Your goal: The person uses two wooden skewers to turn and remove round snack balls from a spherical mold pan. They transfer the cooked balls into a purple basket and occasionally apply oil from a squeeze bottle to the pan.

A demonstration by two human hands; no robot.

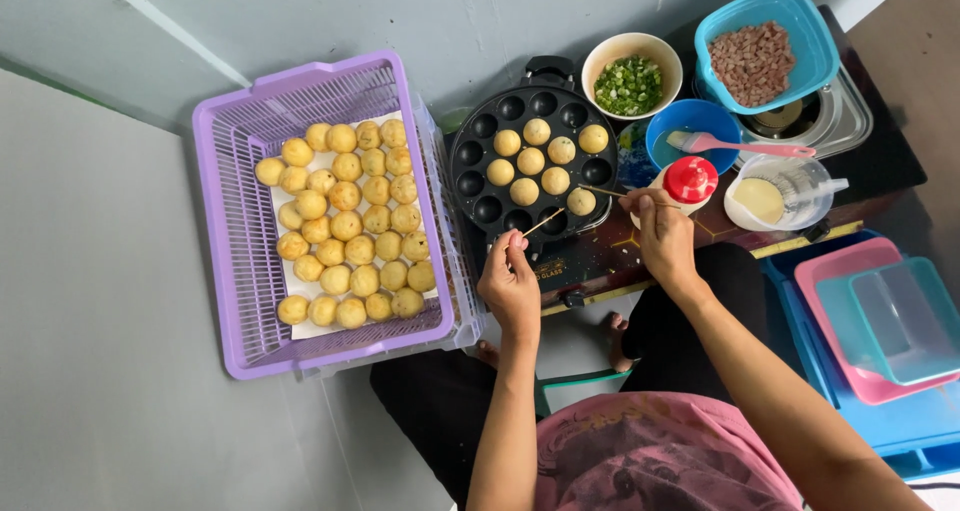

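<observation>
Golden dough balls (545,161) sit in your round black mould pan (480,186), each hand pinching a thin skewer: left hand (512,283), right hand (662,241). Your purple basket (235,241) holds many more balls; bowls hold chopped greens (628,84) and diced meat (752,63).

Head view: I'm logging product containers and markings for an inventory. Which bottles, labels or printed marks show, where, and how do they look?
Squeeze bottle: right of the round pan, by the right hand; white body, red cap.
Printed mark: on the dark stove front below the pan, beside the left hand; small pale lettering.
No screens or signs in view.
</observation>
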